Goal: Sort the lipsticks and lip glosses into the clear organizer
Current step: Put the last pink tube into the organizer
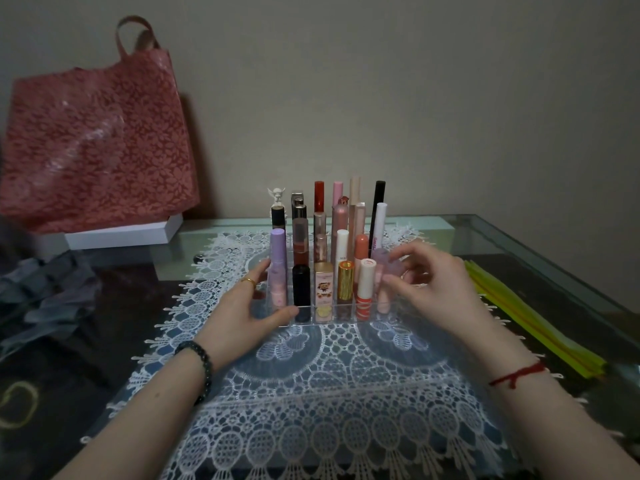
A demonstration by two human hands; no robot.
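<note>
Acrylic, stiff yet slippery, the clear organizer [346, 319] is being steadied by the straight-fingered left hand [249, 306] while the right hand [436, 285] is pinching a light lilac gloss [383, 259] by its cap.

Your L hand [242, 306] has a thin gold ring [248, 281] on one finger; it looks like a plain band, but it's too small to say more. L wrist: a bracelet [197, 362] of small dark round beads, glossy, single strand. Your R hand [440, 285] is bare. R wrist: a thin red string [516, 374], knotted, w/ short loose ends by the knot. Both forearms are bare down to the frame edge.
</note>
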